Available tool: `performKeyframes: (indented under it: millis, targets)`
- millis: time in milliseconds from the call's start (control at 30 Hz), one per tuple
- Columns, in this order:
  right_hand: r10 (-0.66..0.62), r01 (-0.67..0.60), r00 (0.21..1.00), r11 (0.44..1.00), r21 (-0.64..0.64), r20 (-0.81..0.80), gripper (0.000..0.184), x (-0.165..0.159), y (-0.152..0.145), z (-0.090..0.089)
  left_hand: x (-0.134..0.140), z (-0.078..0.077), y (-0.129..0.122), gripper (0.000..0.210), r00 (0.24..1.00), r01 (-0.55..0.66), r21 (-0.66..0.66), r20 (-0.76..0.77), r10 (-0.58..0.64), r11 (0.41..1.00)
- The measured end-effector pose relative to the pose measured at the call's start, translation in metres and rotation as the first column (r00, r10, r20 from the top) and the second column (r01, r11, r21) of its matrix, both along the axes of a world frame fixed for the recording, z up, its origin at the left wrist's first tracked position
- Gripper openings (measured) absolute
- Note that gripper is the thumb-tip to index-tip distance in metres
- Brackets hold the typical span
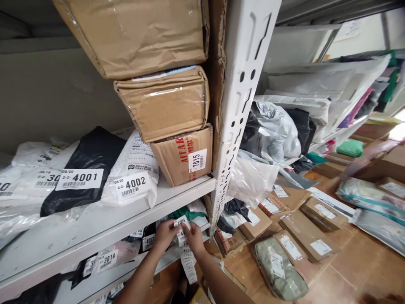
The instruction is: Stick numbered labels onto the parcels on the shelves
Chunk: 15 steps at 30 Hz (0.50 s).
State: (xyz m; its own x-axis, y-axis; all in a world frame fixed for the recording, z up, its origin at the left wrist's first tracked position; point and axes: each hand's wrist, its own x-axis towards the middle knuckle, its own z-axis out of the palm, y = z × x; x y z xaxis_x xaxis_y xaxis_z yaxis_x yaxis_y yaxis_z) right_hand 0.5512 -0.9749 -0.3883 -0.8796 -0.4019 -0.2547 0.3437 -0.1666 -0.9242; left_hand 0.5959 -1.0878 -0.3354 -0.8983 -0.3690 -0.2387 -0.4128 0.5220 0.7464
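Observation:
Between my two hands is a strip of printed labels, its top label reading 4004 and the rest hanging down below. My left hand pinches the upper left edge of the strip. On the other side, my right hand pinches it near the top right. Both hands are in front of the lower shelf, close to a green package and a dark package with a 4002 label. The undersides of my fingers are hidden.
Stacked cardboard boxes and bagged parcels, one black bag labelled 4001, fill the upper shelf. A white slotted post rises right of my hands. Several boxes and a grey-green parcel lie on the brown floor.

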Motion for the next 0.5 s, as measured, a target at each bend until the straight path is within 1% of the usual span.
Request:
performKeyframes:
  millis: [100, 200, 267, 333, 433, 500]
  targets:
    - [-0.045, 0.048, 0.998, 0.994, 0.093, -0.042, 0.043, -0.014, -0.015, -0.003, -0.013, 0.005, -0.011, 0.032, 0.999, -0.038, -0.205, -0.02, 0.035, 0.978]
    - [-0.05, 0.055, 0.998, 0.985, 0.161, -0.04, 0.04, -0.021, -0.027, -0.009, -0.026, 0.007, -0.018, 0.019, 1.0, -0.016, -0.35, 0.007, 0.02, 0.937]
    - [-0.036, 0.038, 0.999, 0.984, 0.174, -0.019, 0.035, -0.02, -0.03, -0.014, -0.03, 0.007, -0.019, 0.016, 0.999, 0.017, -0.417, 0.047, 0.003, 0.909]
    - [-0.028, 0.025, 1.0, 0.984, 0.177, 0.013, 0.032, -0.016, -0.03, -0.02, -0.032, 0.006, -0.017, 0.017, 0.996, 0.053, -0.475, 0.083, -0.015, 0.879]
    - [-0.085, 0.071, 0.994, 0.978, 0.194, 0.062, 0.039, -0.01, -0.029, -0.025, -0.031, 0.005, -0.013, 0.022, 0.991, 0.119, -0.542, 0.122, -0.062, 0.832]
    - [-0.109, 0.089, 0.989, 0.98, 0.178, 0.102, 0.041, -0.006, -0.028, -0.026, -0.03, 0.005, -0.01, 0.024, 0.985, 0.158, -0.574, 0.142, -0.093, 0.804]
